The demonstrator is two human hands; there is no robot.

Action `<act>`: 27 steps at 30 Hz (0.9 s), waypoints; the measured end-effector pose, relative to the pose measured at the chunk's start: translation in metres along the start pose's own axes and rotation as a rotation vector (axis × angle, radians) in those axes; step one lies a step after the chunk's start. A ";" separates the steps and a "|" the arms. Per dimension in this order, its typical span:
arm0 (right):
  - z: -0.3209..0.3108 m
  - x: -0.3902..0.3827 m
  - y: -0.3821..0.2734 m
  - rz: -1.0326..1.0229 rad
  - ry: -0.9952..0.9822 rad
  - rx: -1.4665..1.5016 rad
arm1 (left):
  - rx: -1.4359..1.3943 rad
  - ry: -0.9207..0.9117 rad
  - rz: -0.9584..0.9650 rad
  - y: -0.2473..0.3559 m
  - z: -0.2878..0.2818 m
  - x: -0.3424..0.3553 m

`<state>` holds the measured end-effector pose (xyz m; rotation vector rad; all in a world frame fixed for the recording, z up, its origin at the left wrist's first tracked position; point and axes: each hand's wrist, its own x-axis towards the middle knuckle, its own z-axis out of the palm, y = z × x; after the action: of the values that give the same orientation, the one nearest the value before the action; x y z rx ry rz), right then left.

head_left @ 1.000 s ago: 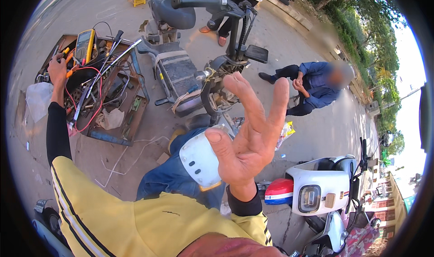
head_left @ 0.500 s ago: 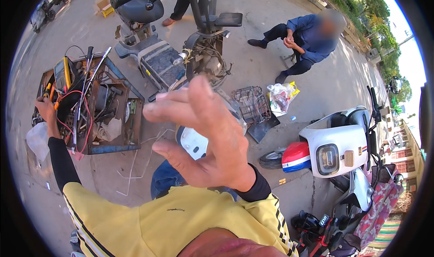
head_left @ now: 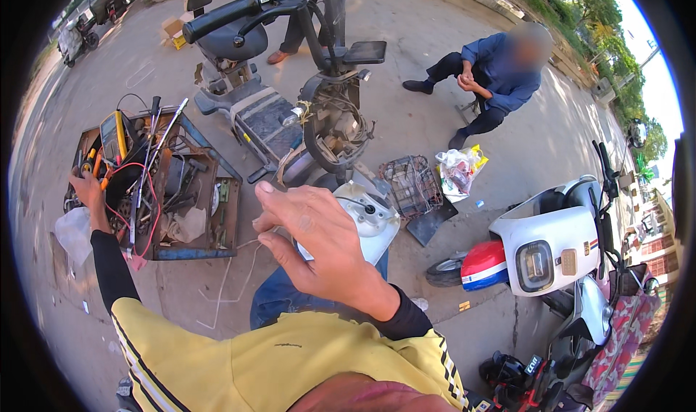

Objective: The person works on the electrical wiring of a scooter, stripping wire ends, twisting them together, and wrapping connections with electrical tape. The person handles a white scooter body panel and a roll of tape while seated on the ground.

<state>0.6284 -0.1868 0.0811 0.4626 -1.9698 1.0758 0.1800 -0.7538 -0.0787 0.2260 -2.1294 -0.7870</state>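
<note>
My left hand (head_left: 88, 189) reaches into the metal toolbox (head_left: 192, 253), fingers apart beside several orange-and-black tool handles (head_left: 93, 164). Its fingertips are partly hidden, and I see no tool lifted. Raised in front of me, my right hand (head_left: 322, 242) has bent fingers with the thumb apart from them, and nothing shows in it. Behind that hand is a white part with a round centre fitting (head_left: 371, 210), above my jeans; the hand covers some of it. A yellow multimeter (head_left: 114, 136) stands in the toolbox near long metal tools and a looped red wire (head_left: 157, 202).
A partly stripped electric scooter (head_left: 268, 122) stands ahead with exposed wiring. Right of it lie a wire basket (head_left: 412, 184) and a plastic bag (head_left: 460, 171). A seated person (head_left: 500, 71) is at far right; another's legs show behind the scooter. A white scooter (head_left: 544, 249) stands at right.
My right hand has lowered and drawn back, uncovering more of the white part. My left hand stays at the toolbox, near the orange handles. The view has tilted up slightly.
</note>
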 end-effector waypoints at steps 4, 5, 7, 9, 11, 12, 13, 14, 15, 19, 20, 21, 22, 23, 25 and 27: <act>-0.012 0.012 -0.009 -0.048 0.057 -0.082 | 0.044 0.012 -0.013 0.001 0.003 -0.006; -0.014 0.014 -0.010 -0.051 0.067 -0.089 | 0.041 0.010 -0.020 0.001 0.004 -0.006; -0.015 0.016 -0.009 -0.060 0.094 -0.098 | -0.006 -0.003 -0.030 -0.002 0.004 -0.004; -0.014 0.019 -0.007 -0.051 0.127 -0.076 | 0.013 -0.030 -0.047 -0.006 0.005 0.001; -0.013 0.025 -0.007 0.003 0.152 0.003 | 0.034 -0.031 -0.029 -0.004 0.004 0.001; -0.017 0.027 -0.008 0.018 0.132 0.034 | 0.038 -0.019 -0.003 -0.001 0.010 0.000; -0.018 0.028 -0.010 0.035 0.110 0.071 | 0.051 -0.012 0.024 -0.003 0.007 -0.004; -0.022 0.033 -0.010 0.041 0.090 0.109 | 0.059 -0.011 0.025 -0.011 0.004 0.000; -0.020 0.033 -0.014 -0.041 0.122 0.047 | 0.068 -0.010 0.025 -0.021 -0.006 0.004; -0.022 0.034 -0.021 -0.020 0.064 0.012 | 0.047 -0.045 -0.048 -0.004 -0.004 -0.004; -0.023 0.032 -0.016 -0.013 0.018 0.064 | -0.006 -0.045 -0.037 -0.008 -0.010 0.002; -0.022 0.027 -0.013 -0.075 0.009 -0.031 | 0.056 0.023 -0.003 0.004 -0.002 -0.003; -0.020 0.025 -0.012 -0.074 -0.029 -0.019 | 0.052 0.035 -0.031 0.011 0.003 -0.007; -0.018 0.019 -0.011 -0.068 -0.067 -0.007 | 0.043 0.031 -0.064 0.015 0.001 -0.010; -0.015 0.012 -0.010 -0.052 -0.123 -0.003 | 0.017 0.022 -0.108 0.027 0.001 -0.014; -0.007 0.004 -0.011 -0.015 -0.160 0.006 | 0.049 0.032 -0.104 0.038 -0.002 -0.024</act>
<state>0.6361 -0.1872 0.0924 0.5818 -2.0996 1.0634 0.2005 -0.7147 -0.0703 0.3746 -2.1221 -0.7866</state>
